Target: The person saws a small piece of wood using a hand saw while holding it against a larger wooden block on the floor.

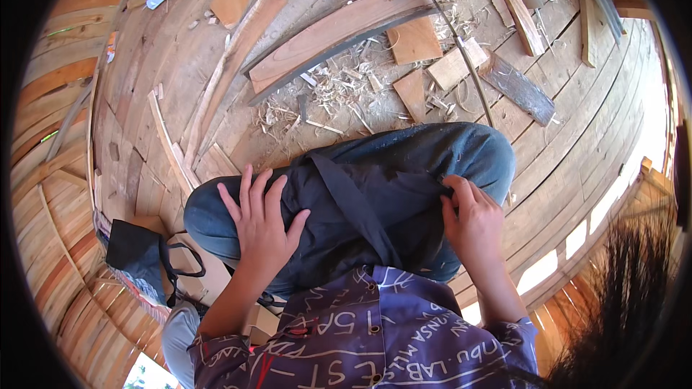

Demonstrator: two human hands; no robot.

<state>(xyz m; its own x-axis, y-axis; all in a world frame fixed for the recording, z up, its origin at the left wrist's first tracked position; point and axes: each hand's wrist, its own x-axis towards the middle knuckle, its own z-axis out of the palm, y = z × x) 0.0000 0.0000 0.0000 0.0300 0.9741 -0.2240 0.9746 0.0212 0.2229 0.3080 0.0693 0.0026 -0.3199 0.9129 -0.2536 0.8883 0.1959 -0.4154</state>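
Observation:
A black cloth [353, 205] with a long strap [352, 202] lies spread over my lap, on top of my blue jeans [479, 148]. My left hand [261, 220] rests flat on the cloth and the jeans beside my left knee, its fingers spread and nothing in it. Over by my right knee, my right hand [472, 209] has thumb and forefinger closed on the cloth's right edge. What kind of article the cloth is, its folds do not show.
Wood shavings [339, 94] litter the plank floor [584, 126] in front of me. A long board [339, 39], a thin bent strip [468, 57], wood offcuts [414, 39] and a grey-barked piece [519, 88] lie there. At left are a black bag [137, 252] and cardboard [198, 266].

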